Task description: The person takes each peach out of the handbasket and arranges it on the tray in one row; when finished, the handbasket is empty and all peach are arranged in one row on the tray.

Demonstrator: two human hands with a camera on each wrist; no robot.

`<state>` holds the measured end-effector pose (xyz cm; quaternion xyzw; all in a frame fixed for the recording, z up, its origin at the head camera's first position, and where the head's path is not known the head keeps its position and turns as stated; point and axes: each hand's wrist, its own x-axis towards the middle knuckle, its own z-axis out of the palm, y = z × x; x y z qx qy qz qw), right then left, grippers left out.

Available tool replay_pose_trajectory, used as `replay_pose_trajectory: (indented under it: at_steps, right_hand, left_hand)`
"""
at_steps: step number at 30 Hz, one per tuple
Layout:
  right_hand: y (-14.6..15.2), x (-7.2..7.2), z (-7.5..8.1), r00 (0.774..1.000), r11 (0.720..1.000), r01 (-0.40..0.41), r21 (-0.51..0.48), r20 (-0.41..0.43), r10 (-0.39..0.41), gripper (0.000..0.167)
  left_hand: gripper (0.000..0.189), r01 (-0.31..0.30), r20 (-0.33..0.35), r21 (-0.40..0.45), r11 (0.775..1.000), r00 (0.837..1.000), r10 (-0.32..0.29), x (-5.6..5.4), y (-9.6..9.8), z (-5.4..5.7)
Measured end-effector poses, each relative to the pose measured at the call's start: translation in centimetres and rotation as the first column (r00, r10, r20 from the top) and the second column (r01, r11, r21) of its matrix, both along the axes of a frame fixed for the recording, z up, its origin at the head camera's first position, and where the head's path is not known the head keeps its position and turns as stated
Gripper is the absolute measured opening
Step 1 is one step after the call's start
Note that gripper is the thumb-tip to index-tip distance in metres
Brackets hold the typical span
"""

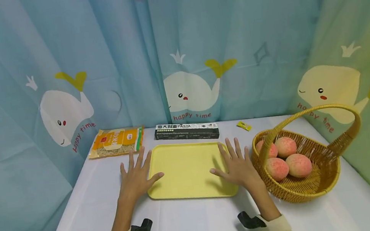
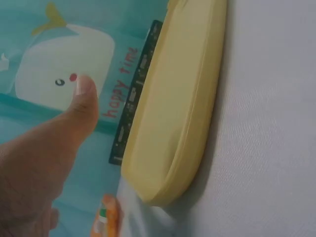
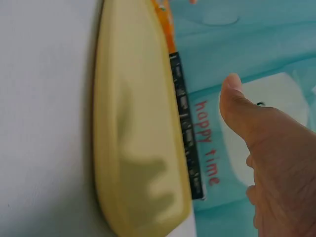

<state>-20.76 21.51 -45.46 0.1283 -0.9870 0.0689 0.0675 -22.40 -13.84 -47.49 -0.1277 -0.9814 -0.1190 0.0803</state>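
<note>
A yellow tray (image 1: 190, 170) lies flat on the white table, between my two hands. At its left edge my left hand (image 1: 136, 179) is spread, palm down, fingers straight and holding nothing. My right hand (image 1: 240, 167) is spread the same way over the tray's right edge, and its shadow falls on the tray in the right wrist view. Both thumbs point inward, and the wrist views show each thumb (image 2: 81, 106) held up apart from the tray. Behind the tray lies a black and white pasta box (image 1: 186, 132).
To the right stands a wicker basket (image 1: 331, 168) with a tall handle, holding several peaches (image 1: 299, 165). An orange food packet (image 1: 116, 142) lies at the back left. A small yellow wrapped candy (image 1: 243, 126) sits right of the box. A blue curtain (image 1: 123, 61) hangs behind the table.
</note>
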Motion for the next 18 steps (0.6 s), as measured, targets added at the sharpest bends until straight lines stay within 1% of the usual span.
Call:
replay_pose_trajectory:
  at_steps: [3,5,7,9,11,12,15,16,18]
  right_hand:
    - [-0.1,0.9,0.8,0.998,0.999,-0.041,-0.019,-0.042,0.04,0.091]
    - [-0.2,1.6,1.8,0.992,0.993,-0.101,-0.063,-0.085,0.095,0.084]
    - [-0.3,2.7,3.0,0.979,0.977,-0.177,-0.116,-0.126,0.162,0.075]
    - [-0.2,3.9,4.4,0.967,0.952,-0.242,-0.188,-0.128,0.221,0.065]
    - [0.3,5.3,5.6,0.954,0.918,-0.298,-0.263,-0.113,0.277,0.056]
    - [0.7,5.9,6.1,0.95,0.901,-0.312,-0.303,-0.091,0.299,0.053]
    - [2.3,7.5,7.1,0.938,0.851,-0.326,-0.412,-0.027,0.346,0.042]
    - [3.0,8.0,7.3,0.931,0.83,-0.329,-0.45,-0.008,0.365,0.039]
    - [4.6,8.8,7.8,0.923,0.805,-0.313,-0.504,0.036,0.382,0.037]
  left_hand:
    - [0.096,0.013,0.037,0.016,1.0,0.999,-0.013,0.4,0.1,0.3]
    - [0.099,0.024,0.059,0.041,0.999,0.998,-0.026,0.7,0.2,0.5]
    - [0.103,0.035,0.095,0.089,0.995,0.995,-0.043,1.1,0.3,0.6]
    - [0.107,0.04,0.148,0.157,0.987,0.987,-0.064,1.5,0.5,0.6]
    - [0.112,0.038,0.217,0.239,0.97,0.972,-0.092,1.7,0.6,0.3]
    - [0.115,0.031,0.247,0.275,0.961,0.964,-0.102,1.8,0.7,0.1]
    - [0.123,0.02,0.304,0.359,0.933,0.943,-0.137,2.2,0.9,-0.6]
    - [0.125,0.022,0.312,0.378,0.925,0.938,-0.149,2.3,0.9,-0.9]
    - [0.129,0.027,0.319,0.396,0.918,0.933,-0.166,2.5,1.0,-1.2]
